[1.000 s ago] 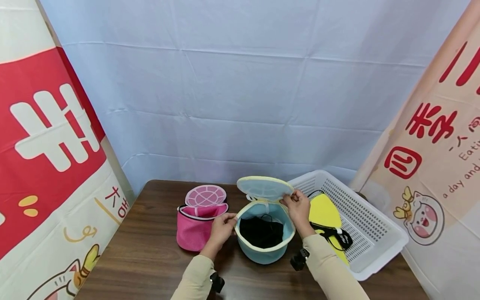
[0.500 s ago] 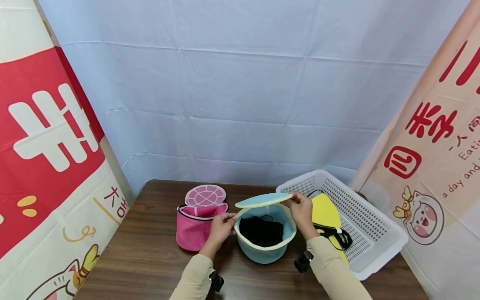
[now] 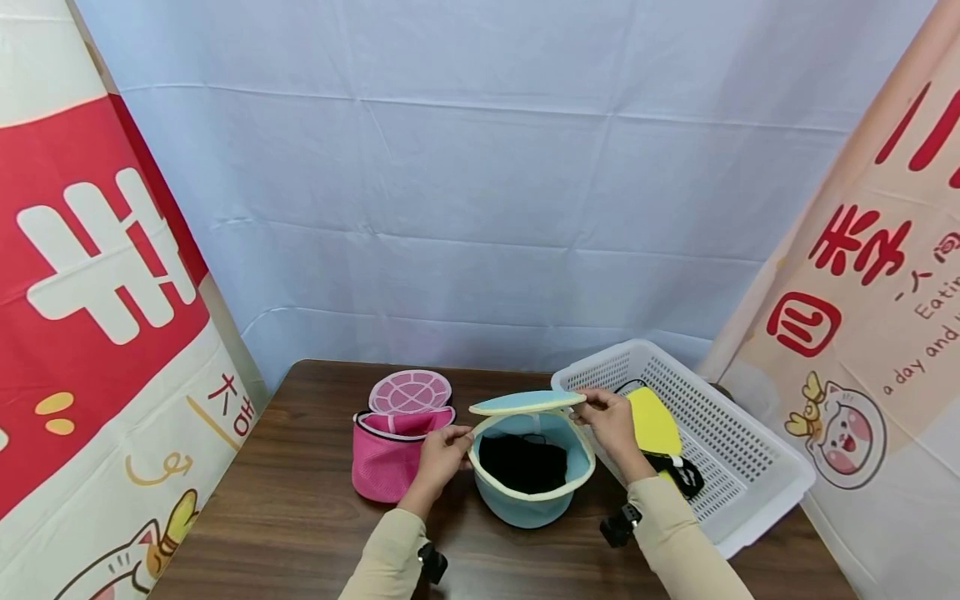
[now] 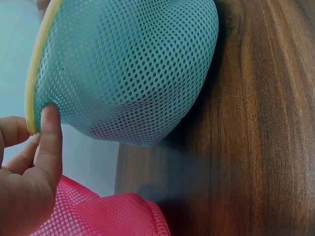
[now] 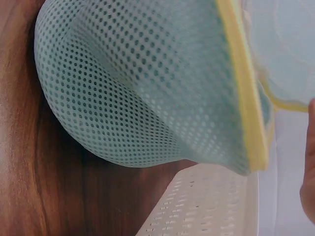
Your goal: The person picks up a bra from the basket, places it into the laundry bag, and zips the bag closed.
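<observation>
A round blue mesh laundry bag (image 3: 525,510) with yellow trim stands on the table, a bunched black cloth item (image 3: 522,464) inside it. Its lid (image 3: 525,402) hovers low over the back of the opening. With thumb and fingers, my left hand (image 3: 442,457) pinches the rim on the left; the left wrist view shows a fingertip (image 4: 50,115) pressing the mesh below the yellow edge. My right hand (image 3: 613,427) pinches the lid's right edge beside the rim. Only part of a right finger (image 5: 309,162) shows in the right wrist view.
A pink mesh bag (image 3: 386,468) stands left, its lid (image 3: 411,392) folded back. At right, a white plastic basket (image 3: 765,475) holds a yellow item (image 3: 655,421) with black straps, partly hidden by my right arm. Cloth (image 3: 480,208) hangs behind the wooden table (image 3: 270,500).
The blue bag's lid has come down from raised to nearly level over the opening. My right hand has shifted slightly right and down with it; my left hand has stayed on the rim.
</observation>
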Tool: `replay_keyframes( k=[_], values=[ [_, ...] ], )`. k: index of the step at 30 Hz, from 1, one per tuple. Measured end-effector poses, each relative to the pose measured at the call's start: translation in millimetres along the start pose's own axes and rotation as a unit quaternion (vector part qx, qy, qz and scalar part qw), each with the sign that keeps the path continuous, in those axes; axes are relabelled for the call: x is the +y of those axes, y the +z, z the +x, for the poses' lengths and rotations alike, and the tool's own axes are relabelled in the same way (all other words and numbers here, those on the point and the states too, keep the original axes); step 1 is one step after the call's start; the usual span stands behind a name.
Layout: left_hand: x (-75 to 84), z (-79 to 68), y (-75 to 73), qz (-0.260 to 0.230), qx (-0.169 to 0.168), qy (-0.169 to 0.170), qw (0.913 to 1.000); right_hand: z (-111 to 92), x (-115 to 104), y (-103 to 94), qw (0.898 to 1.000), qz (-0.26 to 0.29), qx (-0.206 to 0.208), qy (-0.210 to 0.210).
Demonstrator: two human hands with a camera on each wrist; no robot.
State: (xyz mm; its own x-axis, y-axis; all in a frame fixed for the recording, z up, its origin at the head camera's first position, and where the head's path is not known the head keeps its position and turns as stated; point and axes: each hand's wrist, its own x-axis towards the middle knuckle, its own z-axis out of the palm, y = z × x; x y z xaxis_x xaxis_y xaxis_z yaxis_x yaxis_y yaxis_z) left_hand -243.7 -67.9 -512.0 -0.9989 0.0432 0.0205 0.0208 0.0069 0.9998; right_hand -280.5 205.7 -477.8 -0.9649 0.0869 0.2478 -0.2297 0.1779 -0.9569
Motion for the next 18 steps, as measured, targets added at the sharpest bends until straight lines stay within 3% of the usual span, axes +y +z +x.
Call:
replay_keyframes(
  k=[3, 8, 18],
  values=[
    [-11.6, 5.7, -0.3, -0.009, 0.004, -0.006, 0.9999, 0, 2, -4.2, 1.000, 0.018, -0.016, 0.018],
    [-17.8, 7.7, 0.2, -0.012, 0.009, -0.005, 0.9999, -2, 4, -11.2, 0.997, 0.058, -0.042, 0.038],
    [-5.9, 0.9, 0.0, -0.041, -0.006, -0.003, 0.9991, -3, 11, -22.4, 0.978, 0.147, -0.106, 0.104]
  ],
)
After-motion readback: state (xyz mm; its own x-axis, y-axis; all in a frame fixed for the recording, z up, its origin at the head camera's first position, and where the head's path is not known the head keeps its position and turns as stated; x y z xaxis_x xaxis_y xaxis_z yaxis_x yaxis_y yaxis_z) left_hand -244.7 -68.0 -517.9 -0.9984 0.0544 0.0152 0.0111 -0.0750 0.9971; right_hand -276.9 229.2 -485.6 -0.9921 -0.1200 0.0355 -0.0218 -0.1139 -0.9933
